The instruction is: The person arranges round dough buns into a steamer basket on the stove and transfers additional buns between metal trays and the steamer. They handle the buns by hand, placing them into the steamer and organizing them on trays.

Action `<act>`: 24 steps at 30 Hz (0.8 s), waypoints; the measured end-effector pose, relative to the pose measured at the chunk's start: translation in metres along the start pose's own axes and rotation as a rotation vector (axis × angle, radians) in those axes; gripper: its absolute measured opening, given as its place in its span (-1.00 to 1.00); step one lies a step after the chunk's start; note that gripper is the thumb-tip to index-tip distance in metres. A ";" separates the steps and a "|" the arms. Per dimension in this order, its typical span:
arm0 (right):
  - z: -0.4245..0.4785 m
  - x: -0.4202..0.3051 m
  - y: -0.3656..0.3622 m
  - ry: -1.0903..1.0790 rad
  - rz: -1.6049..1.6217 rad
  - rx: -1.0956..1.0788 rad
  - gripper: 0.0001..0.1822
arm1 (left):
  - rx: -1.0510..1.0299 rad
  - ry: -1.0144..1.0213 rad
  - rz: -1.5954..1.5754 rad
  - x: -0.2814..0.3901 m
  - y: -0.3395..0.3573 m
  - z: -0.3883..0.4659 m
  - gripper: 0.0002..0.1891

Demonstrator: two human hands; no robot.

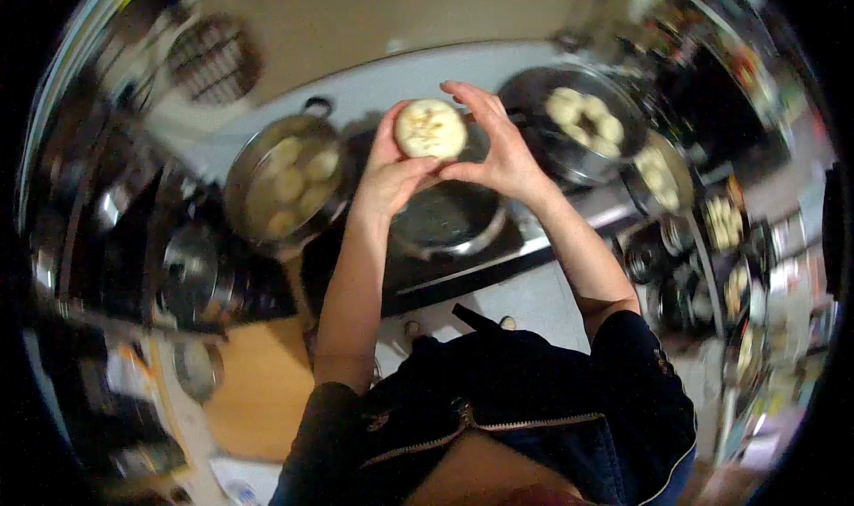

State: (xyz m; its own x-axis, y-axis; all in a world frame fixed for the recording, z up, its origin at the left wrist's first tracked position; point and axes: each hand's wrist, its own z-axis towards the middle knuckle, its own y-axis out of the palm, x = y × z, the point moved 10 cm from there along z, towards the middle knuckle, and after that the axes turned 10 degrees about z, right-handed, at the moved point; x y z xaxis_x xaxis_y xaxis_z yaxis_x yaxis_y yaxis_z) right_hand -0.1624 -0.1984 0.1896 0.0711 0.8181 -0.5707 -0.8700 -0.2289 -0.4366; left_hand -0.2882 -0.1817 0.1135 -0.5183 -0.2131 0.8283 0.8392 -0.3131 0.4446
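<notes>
A round, pale piece of dough or bun [431, 129] with brownish spots on its face is in my left hand [393, 162], whose fingers and thumb wrap its left and lower sides. My right hand [497, 149] is just to its right, fingers and thumb spread apart; whether its thumb touches the piece is unclear. Below both hands is a dark pan [450, 219] with a shiny rim. At the left, a round pot [240, 199] holds several pale rounds in liquid. At the right, a dark pan [534, 92] holds several pale pieces set in a ring.
Another pan [682, 172] with pale pieces stands beyond the right pan. Farther right is a container of pale pieces [724, 222]. A wooden board or surface [257, 386] lies lower left. A dark round woven or slatted object [213, 59] is at upper left.
</notes>
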 end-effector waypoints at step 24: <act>-0.508 0.023 -0.356 0.943 -0.176 0.872 -0.48 | -0.223 0.070 1.758 -0.323 0.205 0.273 -0.24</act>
State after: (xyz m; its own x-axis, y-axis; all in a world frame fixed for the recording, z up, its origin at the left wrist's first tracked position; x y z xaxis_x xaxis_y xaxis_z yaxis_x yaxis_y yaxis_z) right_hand 0.3972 -0.3665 -0.0212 0.2203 0.0352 -0.9748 -0.8173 0.5522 -0.1648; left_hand 0.0963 0.0756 0.0300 0.8735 -0.4375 0.2136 0.3262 0.2003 -0.9238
